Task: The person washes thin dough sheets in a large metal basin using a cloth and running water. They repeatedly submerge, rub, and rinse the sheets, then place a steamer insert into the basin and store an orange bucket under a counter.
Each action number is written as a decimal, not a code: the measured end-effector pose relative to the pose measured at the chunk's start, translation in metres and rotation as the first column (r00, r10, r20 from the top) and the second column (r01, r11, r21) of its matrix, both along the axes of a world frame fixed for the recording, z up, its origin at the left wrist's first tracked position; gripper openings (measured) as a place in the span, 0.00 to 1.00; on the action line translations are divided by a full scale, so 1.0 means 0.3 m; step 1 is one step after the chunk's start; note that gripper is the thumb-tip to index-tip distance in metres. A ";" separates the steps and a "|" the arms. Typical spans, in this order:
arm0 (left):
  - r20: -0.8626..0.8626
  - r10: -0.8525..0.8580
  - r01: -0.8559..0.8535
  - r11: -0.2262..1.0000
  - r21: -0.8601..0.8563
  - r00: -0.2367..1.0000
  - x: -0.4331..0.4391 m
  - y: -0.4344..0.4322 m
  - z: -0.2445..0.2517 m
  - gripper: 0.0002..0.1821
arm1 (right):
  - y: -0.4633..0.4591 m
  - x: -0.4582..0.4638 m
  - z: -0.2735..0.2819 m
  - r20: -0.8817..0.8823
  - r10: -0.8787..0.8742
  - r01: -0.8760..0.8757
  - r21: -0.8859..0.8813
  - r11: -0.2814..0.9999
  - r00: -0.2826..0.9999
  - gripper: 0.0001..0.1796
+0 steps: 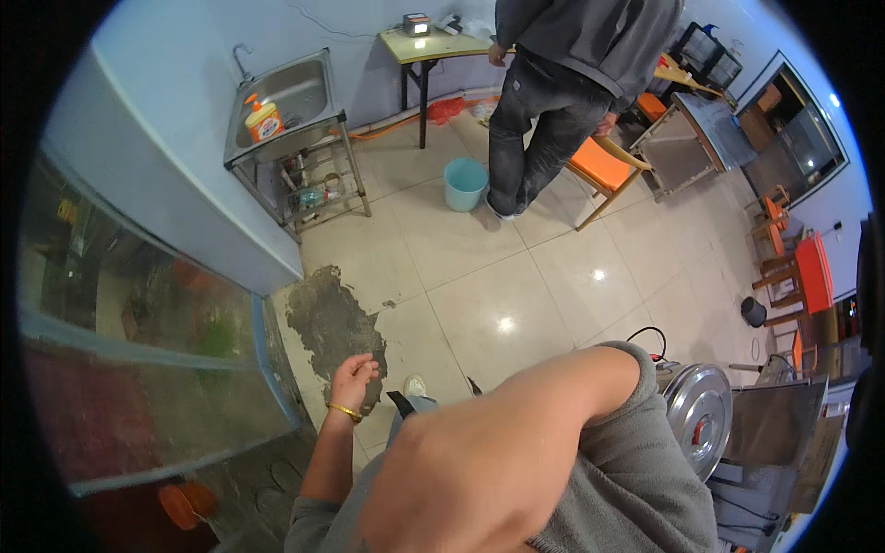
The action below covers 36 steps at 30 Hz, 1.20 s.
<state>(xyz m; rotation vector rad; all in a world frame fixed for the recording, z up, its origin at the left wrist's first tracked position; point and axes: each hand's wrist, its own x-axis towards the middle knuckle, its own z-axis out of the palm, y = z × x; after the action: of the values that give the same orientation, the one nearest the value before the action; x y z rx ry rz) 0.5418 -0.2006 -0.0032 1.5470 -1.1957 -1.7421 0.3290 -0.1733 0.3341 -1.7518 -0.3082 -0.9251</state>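
Observation:
My left hand (355, 379) hangs low at my side with its fingers loosely curled and nothing in it. A gold bracelet (344, 412) circles that wrist. Below it lies a dark worn patch (335, 321) in the tiled floor. My bare right arm comes out of a grey sleeve (630, 422) and bends across my front, close to the camera. The right hand (432, 484) is large and blurred there; its fingers are not visible, so what it holds or touches cannot be told. One pale shoe (415, 386) shows beneath me.
Ahead stand a metal sink (296, 90) with a pump bottle (263, 119), a blue bucket (464, 185) and another person (553, 104) beside an orange chair (600, 166). A table (442, 47) lines the wall. Glass doors (159, 359) are at left; a lidded metal pot (698, 418) is at right.

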 end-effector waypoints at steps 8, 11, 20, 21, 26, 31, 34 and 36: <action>-0.085 0.042 -0.036 0.997 0.070 0.996 -0.098 -0.305 -0.067 0.12 | -0.180 -0.416 -0.315 -0.638 -0.389 0.740 0.488 0.464 0.665 0.23; -0.024 -0.044 0.045 0.998 0.049 0.999 -0.200 -0.354 -0.094 0.12 | -0.166 -0.604 -0.446 -0.734 -0.429 0.833 0.546 0.088 0.526 0.19; -0.027 -0.039 0.039 0.999 0.003 0.999 -0.706 -0.545 -0.032 0.14 | -0.253 -1.109 -0.728 -0.886 -0.336 0.894 0.399 -0.205 0.319 0.15; -0.025 -0.059 0.059 0.998 0.004 0.998 -0.780 -0.567 -0.016 0.15 | -0.276 -1.161 -0.736 -0.882 -0.341 0.903 0.396 -0.168 0.324 0.15; -0.065 -0.121 0.118 0.991 -0.060 0.990 -1.077 -0.622 0.024 0.14 | -0.393 -1.387 -0.763 -0.909 -0.365 0.970 0.236 -0.058 0.199 0.15; 0.009 -0.213 0.213 0.973 -0.087 0.977 -1.203 -0.703 0.022 0.15 | -0.456 -1.511 -0.822 -0.887 -0.432 0.971 0.223 -0.089 0.164 0.15; -0.017 -0.228 0.227 0.972 -0.059 0.973 -1.247 -0.765 0.015 0.15 | -0.458 -1.527 -0.867 -0.887 -0.425 0.964 0.244 -0.100 0.180 0.15; -0.010 -0.244 0.243 0.969 -0.032 0.970 -1.282 -0.802 0.009 0.15 | -0.453 -1.530 -0.892 -0.883 -0.406 0.937 0.318 -0.147 0.236 0.15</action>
<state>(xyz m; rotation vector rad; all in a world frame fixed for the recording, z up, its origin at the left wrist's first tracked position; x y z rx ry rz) 0.1574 -0.4412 -0.0006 1.4159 -1.4499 -1.8738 -0.1301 -0.3093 0.0664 -0.8196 1.6190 -0.9825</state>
